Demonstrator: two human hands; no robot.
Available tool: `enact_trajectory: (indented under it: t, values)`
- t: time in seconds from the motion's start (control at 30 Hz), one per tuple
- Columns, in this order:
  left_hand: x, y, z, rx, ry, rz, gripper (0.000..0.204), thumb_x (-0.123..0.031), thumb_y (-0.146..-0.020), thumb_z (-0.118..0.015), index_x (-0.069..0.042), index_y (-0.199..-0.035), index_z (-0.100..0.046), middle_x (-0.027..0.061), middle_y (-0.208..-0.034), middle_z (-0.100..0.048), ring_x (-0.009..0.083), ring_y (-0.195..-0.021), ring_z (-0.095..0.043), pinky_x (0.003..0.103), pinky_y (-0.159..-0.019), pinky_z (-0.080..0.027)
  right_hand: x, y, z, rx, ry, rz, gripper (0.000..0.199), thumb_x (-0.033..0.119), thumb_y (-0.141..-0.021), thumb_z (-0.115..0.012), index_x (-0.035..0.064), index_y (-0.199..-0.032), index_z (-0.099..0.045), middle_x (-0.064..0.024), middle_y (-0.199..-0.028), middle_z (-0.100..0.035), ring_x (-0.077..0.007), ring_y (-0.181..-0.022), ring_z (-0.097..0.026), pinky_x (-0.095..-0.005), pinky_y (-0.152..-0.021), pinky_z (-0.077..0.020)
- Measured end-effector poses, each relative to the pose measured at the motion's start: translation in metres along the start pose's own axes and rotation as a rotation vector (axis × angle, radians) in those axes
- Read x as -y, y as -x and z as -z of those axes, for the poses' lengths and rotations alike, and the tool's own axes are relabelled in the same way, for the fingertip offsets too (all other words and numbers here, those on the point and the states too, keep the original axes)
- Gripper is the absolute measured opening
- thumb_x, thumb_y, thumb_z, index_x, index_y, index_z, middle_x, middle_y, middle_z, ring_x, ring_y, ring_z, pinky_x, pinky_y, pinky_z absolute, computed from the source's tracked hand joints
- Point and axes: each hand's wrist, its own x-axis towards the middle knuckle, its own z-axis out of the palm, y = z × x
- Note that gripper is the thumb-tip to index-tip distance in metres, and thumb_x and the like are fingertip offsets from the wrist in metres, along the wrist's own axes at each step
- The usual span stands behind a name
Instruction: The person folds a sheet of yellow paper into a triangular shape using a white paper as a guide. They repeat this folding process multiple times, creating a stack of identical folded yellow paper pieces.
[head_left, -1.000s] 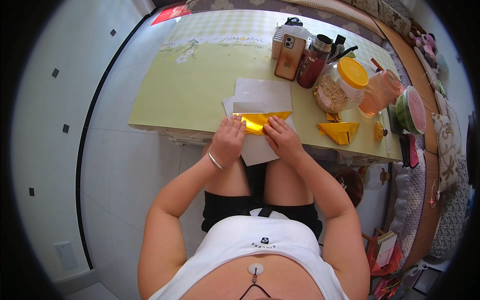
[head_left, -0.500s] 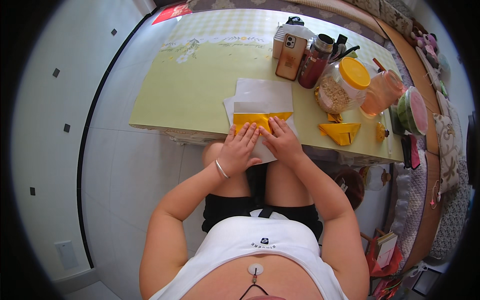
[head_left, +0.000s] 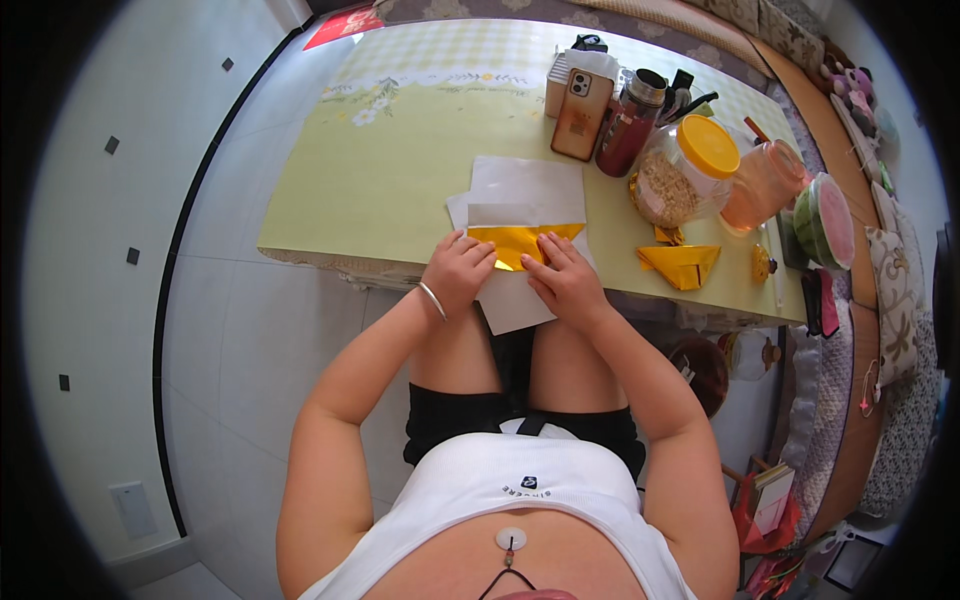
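Observation:
A strip of shiny gold foil paper [head_left: 512, 243], folded with a pale band along its far side, lies on white paper sheets [head_left: 527, 186] at the table's near edge. My left hand [head_left: 459, 270] is at the strip's left end, its fingers curled together over the edge and its thumb hidden. On the strip's right part rest the outstretched, slightly parted fingers of my right hand [head_left: 568, 272]. One white sheet hangs past the table edge above my lap. To the right sits a folded gold paper piece [head_left: 682, 267].
Behind the papers stand a phone [head_left: 582, 115], a dark red thermos [head_left: 630, 125] and a yellow-lidded jar [head_left: 709, 148]. Farther right are a pink-tinted jug [head_left: 762, 190], a cut watermelon [head_left: 826, 222] and a small yellow object [head_left: 764, 264]. All rest on the green table cover [head_left: 370, 180].
My left hand has slid left across the foil to its left end, and its fingers have curled in. More of the gold surface shows between my hands. My right hand stays nearly in place.

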Motion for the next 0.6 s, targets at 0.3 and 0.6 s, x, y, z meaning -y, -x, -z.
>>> enact_trajectory:
  t: [0.3,0.6]
  values:
    - [-0.003,-0.018,-0.001,0.012,0.553,0.305,0.020,-0.007,-0.078,-0.074,-0.003,-0.097,-0.070,0.0085,-0.082,-0.069,0.0287,-0.079,-0.065,0.040,-0.084,-0.050,0.020,-0.019,-0.009,-0.040,-0.068,-0.231,0.018,0.019,-0.085,-0.072,0.0034,-0.088,-0.063,-0.0179,-0.130,-0.062,-0.0382,-0.127,-0.054,-0.0550,-0.109,-0.0379]
    - [0.008,-0.009,-0.011,-0.014,0.548,0.643,0.041,-0.007,-0.076,-0.076,-0.002,-0.116,-0.066,0.0078,-0.081,-0.069,0.0262,-0.084,-0.062,0.038,-0.081,-0.050,0.025,-0.017,-0.023,-0.148,-0.038,-0.291,0.018,0.020,-0.084,-0.072,0.0029,-0.084,-0.064,-0.0171,-0.127,-0.063,-0.0374,-0.125,-0.054,-0.0559,-0.110,-0.0357]
